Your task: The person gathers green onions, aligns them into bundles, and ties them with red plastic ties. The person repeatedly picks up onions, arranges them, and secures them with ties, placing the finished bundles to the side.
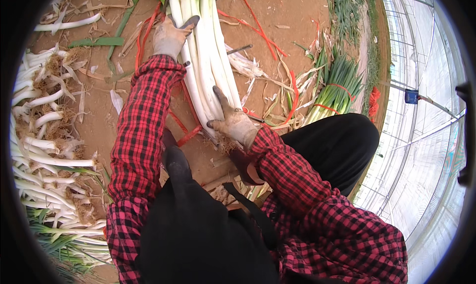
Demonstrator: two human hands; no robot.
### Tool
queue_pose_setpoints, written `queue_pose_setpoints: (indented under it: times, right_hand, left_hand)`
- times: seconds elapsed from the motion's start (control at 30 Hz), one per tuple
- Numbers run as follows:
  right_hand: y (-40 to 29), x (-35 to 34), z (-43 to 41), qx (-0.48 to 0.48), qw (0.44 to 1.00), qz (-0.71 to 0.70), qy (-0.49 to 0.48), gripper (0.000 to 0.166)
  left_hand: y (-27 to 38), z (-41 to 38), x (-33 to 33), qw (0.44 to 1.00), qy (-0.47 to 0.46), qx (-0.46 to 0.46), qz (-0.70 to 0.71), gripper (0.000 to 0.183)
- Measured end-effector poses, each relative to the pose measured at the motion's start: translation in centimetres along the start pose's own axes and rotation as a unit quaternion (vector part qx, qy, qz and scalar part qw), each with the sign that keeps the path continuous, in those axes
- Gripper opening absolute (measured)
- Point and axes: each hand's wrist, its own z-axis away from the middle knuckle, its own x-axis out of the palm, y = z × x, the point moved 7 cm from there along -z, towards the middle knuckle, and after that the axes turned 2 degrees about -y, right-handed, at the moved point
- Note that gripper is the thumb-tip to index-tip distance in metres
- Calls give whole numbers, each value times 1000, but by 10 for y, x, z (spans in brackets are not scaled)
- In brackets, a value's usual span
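Observation:
Before me lies a bunch of long white-stemmed Welsh onions or leeks, roots toward me and green leaves at the top edge. My left hand, in a soiled knit glove with dark fingertips, grips the bunch's left side farther up, thumb across the stems. Lower down, my right hand, gloved alike, holds the right side by the root end, with a thumb and finger spread over the white stems. Its other fingers are hidden. Thin dark rods flank the bunch, and a red strap runs by the roots.
Many loose stalks with dry roots are heaped at left. A tied green bundle lies at right, beyond my bent knee. Red tape and dry husks litter the soil. Clear plastic sheeting rises at far right.

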Motion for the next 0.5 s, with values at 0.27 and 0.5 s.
queue_pose_setpoints:
  times: [0.27, 0.5]
  right_hand:
    - [-9, -10, 12, 55, 995, 85, -12, 94]
    - [-53, -18, -31, -244, 893, 266, 268, 77]
  left_hand:
    - [15, 26, -16, 997, 42, 26, 60, 64]
    - [21, 23, -11, 998, 58, 27, 24, 80]
